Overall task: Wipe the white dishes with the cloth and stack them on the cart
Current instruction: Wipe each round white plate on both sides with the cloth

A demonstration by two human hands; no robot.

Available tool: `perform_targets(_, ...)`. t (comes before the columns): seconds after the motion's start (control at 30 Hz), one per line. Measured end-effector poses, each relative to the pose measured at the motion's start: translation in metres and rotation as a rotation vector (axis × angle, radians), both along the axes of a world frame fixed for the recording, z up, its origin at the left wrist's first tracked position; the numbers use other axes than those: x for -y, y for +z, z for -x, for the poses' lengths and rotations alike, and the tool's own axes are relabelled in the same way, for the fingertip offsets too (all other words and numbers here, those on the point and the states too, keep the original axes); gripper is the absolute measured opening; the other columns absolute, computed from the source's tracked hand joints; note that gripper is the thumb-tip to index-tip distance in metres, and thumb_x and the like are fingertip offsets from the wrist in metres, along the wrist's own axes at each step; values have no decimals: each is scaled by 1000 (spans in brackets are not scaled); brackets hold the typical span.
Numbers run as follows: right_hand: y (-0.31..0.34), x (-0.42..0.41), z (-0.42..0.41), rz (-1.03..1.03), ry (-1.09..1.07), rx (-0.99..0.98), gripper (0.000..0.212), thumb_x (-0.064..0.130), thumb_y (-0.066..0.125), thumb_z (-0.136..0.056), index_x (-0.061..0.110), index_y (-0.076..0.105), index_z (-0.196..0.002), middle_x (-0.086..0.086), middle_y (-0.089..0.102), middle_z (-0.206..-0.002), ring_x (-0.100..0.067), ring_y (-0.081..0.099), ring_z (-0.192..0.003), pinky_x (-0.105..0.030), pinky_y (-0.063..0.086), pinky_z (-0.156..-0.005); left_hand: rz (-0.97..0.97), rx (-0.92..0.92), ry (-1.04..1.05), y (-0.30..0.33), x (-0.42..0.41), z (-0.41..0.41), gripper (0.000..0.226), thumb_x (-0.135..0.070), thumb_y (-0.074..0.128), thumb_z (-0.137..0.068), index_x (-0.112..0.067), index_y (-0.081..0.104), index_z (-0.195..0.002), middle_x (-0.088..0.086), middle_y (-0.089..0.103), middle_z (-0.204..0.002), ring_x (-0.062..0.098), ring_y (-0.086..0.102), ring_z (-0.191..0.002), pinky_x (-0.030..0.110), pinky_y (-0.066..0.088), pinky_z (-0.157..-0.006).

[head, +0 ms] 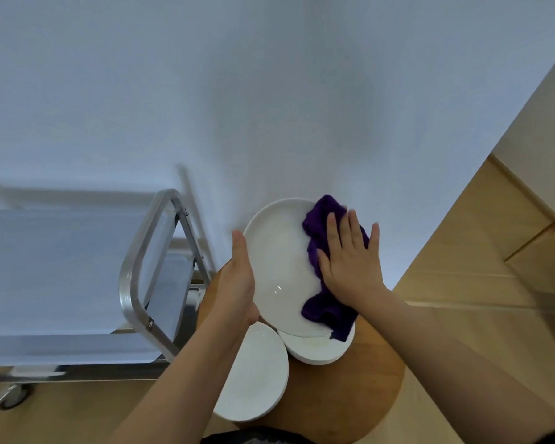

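- 1 white plate [279, 267], tilted above the round wooden table [366, 379], is being wiped.
- Left hand [237, 277] grasps its 9 o'clock rim; right hand [350, 261], fingers flat, presses the purple cloth [318, 238] at 3 o'clock.
- 2 stacks of plates [257, 373] wait below.
- Next: carry it toward 9 o'clock onto the cart [61, 267].
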State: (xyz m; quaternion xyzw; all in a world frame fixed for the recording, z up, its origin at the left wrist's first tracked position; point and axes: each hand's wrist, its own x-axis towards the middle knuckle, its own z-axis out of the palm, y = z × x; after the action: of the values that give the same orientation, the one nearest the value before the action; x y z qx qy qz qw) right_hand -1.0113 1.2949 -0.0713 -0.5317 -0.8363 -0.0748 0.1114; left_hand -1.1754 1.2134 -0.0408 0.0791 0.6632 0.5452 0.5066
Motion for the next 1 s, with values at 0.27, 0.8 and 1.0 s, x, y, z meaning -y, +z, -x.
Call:
perform_targets(0.27,-10,71,31,402,287,-296,59,63,2,-88,42,-32,-132,1,-13,-157,-12,-19,-142,-31,-14,-113,-102,150,52,-4,-11,-2,68,-87,44,-67,-25,63,-88,5,75,-83,32,71,-76,46,58,-61)
perform_targets(0.8,32,61,-16,-98,490,-629,13,36,64,-78,33,66,-91,15,59,-70,-2,53,-65,-17,44,-59,-241,310,-374,25,-28,49,94,-89,26,-69,-19,65,-116,14,59,-124,34,53,-118,57,38,-102)
perform_targets(1.0,43,45,-23,718,45,-1317,50,77,71,-52,51,61,-94,15,70,-92,-16,69,-86,-43,57,-76,-205,236,-165,-12,-30,21,79,-75,20,-87,-18,54,-129,6,60,-126,27,47,-127,53,36,-104)
